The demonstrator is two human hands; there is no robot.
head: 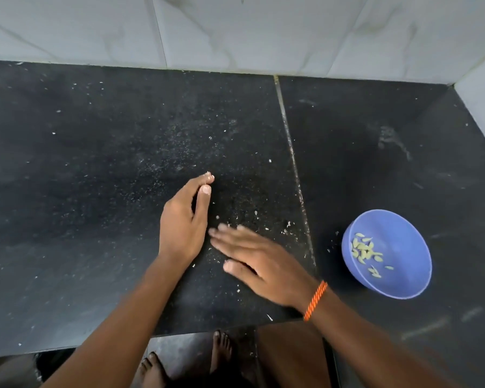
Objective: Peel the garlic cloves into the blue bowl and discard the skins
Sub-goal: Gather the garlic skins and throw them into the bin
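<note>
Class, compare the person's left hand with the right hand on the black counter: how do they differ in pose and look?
The left hand stands on its edge with fingertips gathered together, sharp in the picture; the right hand lies flat, palm down, fingers straight, and is blurred. The right wrist wears an orange thread band; the left wrist is bare. Both are over the skin-flecked black counter, left of the blue bowl.

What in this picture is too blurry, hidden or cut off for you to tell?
- Right hand, head view: its fingers are motion-blurred, so contact with the counter is unclear.
- Left hand: its palm faces away, so anything cupped behind it is hidden.
- White flecks: too small to confirm as skins.
- Pieces in the blue bowl: too small to count.
- Feet: cut off by the bottom edge.
</note>
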